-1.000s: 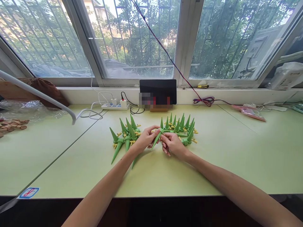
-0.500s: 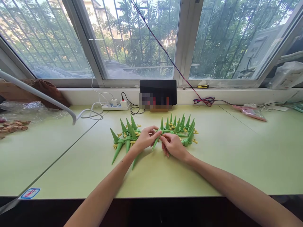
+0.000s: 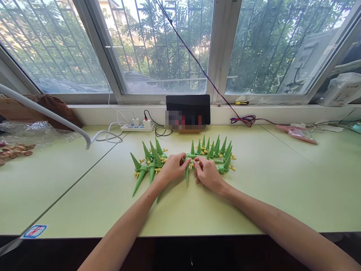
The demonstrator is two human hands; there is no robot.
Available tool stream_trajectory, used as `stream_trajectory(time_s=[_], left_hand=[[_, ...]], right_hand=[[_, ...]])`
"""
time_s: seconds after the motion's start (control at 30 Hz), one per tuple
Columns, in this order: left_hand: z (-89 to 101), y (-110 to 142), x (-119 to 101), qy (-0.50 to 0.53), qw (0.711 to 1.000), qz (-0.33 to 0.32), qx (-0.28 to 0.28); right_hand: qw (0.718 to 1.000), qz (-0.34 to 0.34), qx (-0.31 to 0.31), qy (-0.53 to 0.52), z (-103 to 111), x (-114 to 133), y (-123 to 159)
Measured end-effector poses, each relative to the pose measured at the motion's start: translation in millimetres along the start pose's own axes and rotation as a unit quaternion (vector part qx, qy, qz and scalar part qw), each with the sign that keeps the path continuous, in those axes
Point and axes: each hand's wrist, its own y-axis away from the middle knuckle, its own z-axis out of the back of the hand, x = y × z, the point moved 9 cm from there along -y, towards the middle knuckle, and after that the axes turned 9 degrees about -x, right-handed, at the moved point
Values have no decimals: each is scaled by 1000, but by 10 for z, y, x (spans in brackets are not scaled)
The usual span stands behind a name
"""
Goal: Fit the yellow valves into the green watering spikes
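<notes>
I see both hands meeting at the middle of the tabletop, approx. halfway between its near edge and the window-side edge.

1. Left hand (image 3: 171, 168): fingers curled, thumb and forefinger tips pinching the top end of a green spike (image 3: 187, 174). The palm rests low on the surface, which I judge steadies the pinch.
2. Right hand (image 3: 208, 174): thumb and forefinger pressed together on the same top end from the opposite side, at a small yellow fitting (image 3: 193, 164). Remaining fingers are folded under. Whether the fitting is fully seated in the spike I can't tell; the fingertips cover the joint.
3. The spike points tip-down toward the near edge, between the two wrists, tip on or just above the surface. Holding it by the head leaves the tapered end free and keeps the joint in view.

Stock layout, w/ ref. to the hands:
- Left pile (image 3: 149, 162): green spikes w/ yellow bits, lying just beside the left hand, several tips fanned toward the near edge.
- Right pile (image 3: 217, 151): cones standing tips-up, just behind the right hand, toward the window-side edge. Both piles are within short reach, one per hand.

Further back: a power strip (image 3: 137, 126) and a dark screen (image 3: 188, 109) at the window-side edge.
</notes>
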Motion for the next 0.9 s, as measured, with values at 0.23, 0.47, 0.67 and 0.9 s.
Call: stream_trajectory(time_s=[0.23,0.47,0.67,0.9], left_hand=[[28,6,19,-70,998,5,2],[36,26,75,-132,991,27,20],[95,5,96,-114,993,40,-13],[220,-57,105,-38,994,49,-90]], right_hand=[[997,21,-3,71,28,32,-4],[989,35,-6,140,31,69,-1],[977,87,-24,193,47,130,-6],[974,100,-13,205,6,121,-10]])
